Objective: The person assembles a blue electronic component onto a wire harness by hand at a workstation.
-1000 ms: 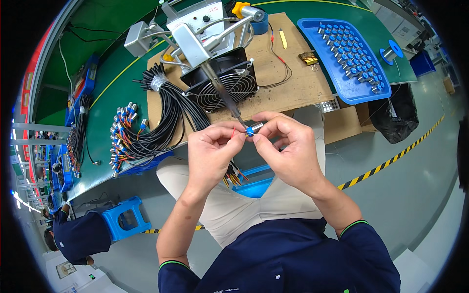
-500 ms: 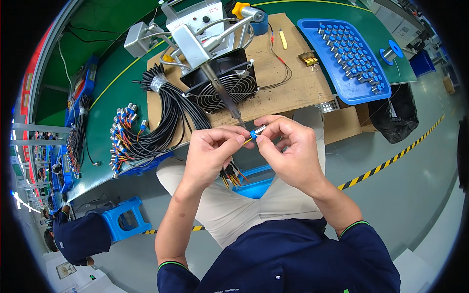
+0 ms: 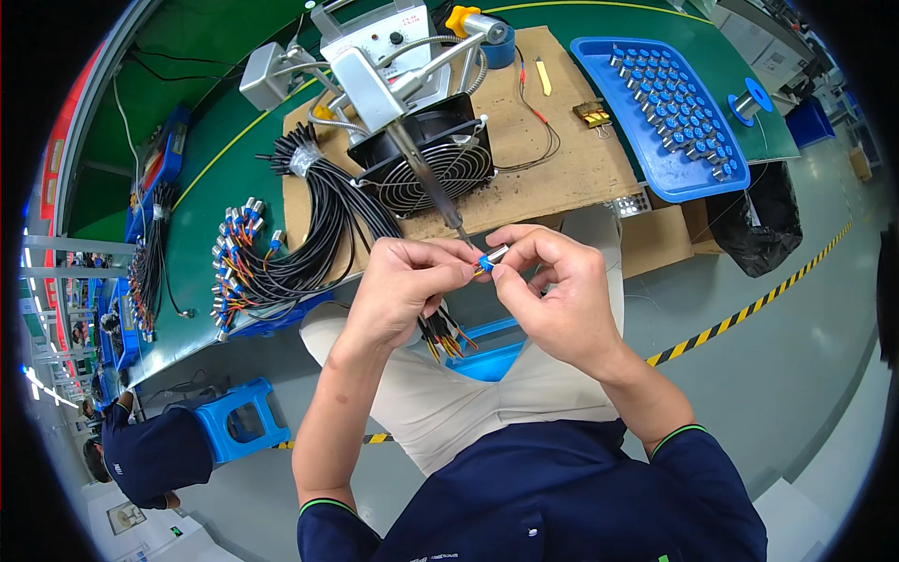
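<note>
Between the fingertips of my right hand is a small silver cylindrical component with a blue end. My left hand is closed, its thumb and forefinger pinching a thin coloured wire at the blue end; whether wire and part are joined is too small to tell. Just above my fingertips hangs the tip of a soldering iron, clamped in a metal stand. Under my left hand, several black cables with stripped red, yellow and white wire ends hang over my lap.
A black fan stands behind the iron on a cardboard sheet. To the left lies a bundle of black cables with silver-blue ends. A blue tray of similar components sits far right, near a solder spool. Another person is at lower left.
My left hand has shifted slightly right and its fingertips have closed in on the blue end of the component. My right hand has hardly moved.
</note>
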